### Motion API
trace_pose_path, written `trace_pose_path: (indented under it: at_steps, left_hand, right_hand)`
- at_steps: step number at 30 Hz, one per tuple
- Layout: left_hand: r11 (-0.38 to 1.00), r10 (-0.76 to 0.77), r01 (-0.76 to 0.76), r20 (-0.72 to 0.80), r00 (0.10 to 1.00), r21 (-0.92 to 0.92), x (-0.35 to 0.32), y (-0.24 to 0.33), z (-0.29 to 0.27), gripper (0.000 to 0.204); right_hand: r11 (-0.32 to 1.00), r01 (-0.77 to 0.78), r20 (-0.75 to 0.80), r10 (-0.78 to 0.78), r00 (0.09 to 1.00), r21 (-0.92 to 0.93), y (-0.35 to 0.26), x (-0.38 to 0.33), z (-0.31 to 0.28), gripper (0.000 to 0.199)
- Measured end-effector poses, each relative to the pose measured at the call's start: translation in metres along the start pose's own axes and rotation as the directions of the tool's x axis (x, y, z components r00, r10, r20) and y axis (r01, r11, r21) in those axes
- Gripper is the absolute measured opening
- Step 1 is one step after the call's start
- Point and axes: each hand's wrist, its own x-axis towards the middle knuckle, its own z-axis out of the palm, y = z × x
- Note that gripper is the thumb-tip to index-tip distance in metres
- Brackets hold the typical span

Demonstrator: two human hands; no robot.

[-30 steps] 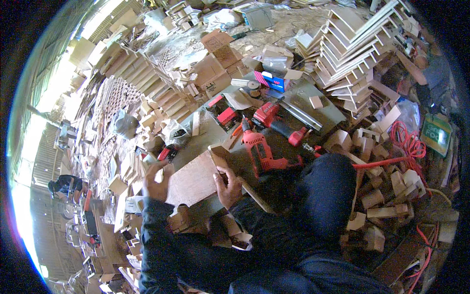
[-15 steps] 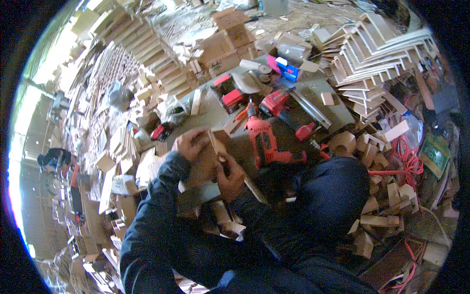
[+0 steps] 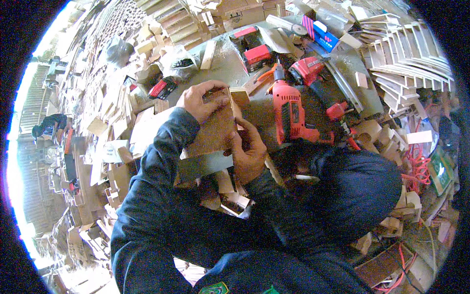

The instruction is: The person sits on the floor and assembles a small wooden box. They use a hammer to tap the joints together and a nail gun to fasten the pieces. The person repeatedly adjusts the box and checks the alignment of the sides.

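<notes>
Over the near edge of the grey tabletop (image 3: 225, 66), a wooden panel (image 3: 210, 134) is held up by both hands, to the left of a red drill (image 3: 292, 117) and above a grey-faced piece (image 3: 208, 166). Compared with a second ago, the grip has been changed: the left hand (image 3: 203, 100) was then set at the panel's far left end, and is now brought round to its upper edge, close to a narrow wooden piece (image 3: 239, 98) that stands at the right end. The top of the panel is pinched there between its thumb and curled fingers. The right hand (image 3: 250, 153) has been kept low on the right edge, with the thumb and forefinger bent in toward the wood; whether the edge itself or some small thing is pinched between them cannot be told. With the two hands drawn so near each other, the work appears to be centred on that right end, and the panel's left end is left unsupported by fingers. The drill is not touched; it is laid just beside a second red tool (image 3: 306, 71), near some metal bars (image 3: 345, 88). Farther left, a red-and-black battery (image 3: 163, 87) is seen near a clear plastic bag (image 3: 178, 61).
</notes>
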Motion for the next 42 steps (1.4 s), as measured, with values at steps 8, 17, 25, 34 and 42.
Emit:
trace_pose_path:
  at_steps: [8, 17, 25, 34, 42]
  left_hand:
    - [1.000, 0.004, -0.004, -0.001, 1.000, 0.006, 0.002, 0.005, -0.001, 0.036]
    - [0.985, 0.059, -0.045, -0.080, 0.995, 0.166, 0.000, 0.005, 0.004, 0.030]
    - [0.931, 0.102, -0.004, -0.251, 0.963, 0.364, -0.011, -0.006, 0.028, 0.034]
    - [0.998, 0.040, -0.031, -0.176, 0.984, 0.052, -0.008, -0.013, 0.028, 0.036]
    - [0.978, -0.010, 0.056, -0.222, 0.975, 0.200, -0.014, -0.003, 0.034, 0.038]
  right_hand:
    - [0.994, -0.096, -0.004, 0.096, 0.995, 0.054, -0.013, 0.001, -0.001, 0.034]
    - [0.999, -0.034, 0.015, 0.034, 0.999, 0.022, -0.011, 0.005, -0.005, 0.030]
    - [0.989, -0.029, -0.006, 0.030, 1.000, 0.146, 0.010, 0.002, -0.001, 0.031]
    - [0.984, 0.116, -0.113, -0.101, 0.988, 0.133, 0.010, -0.002, 0.010, 0.038]
    - [0.999, 0.004, -0.054, -0.007, 0.998, -0.052, 0.001, -0.005, -0.001, 0.038]
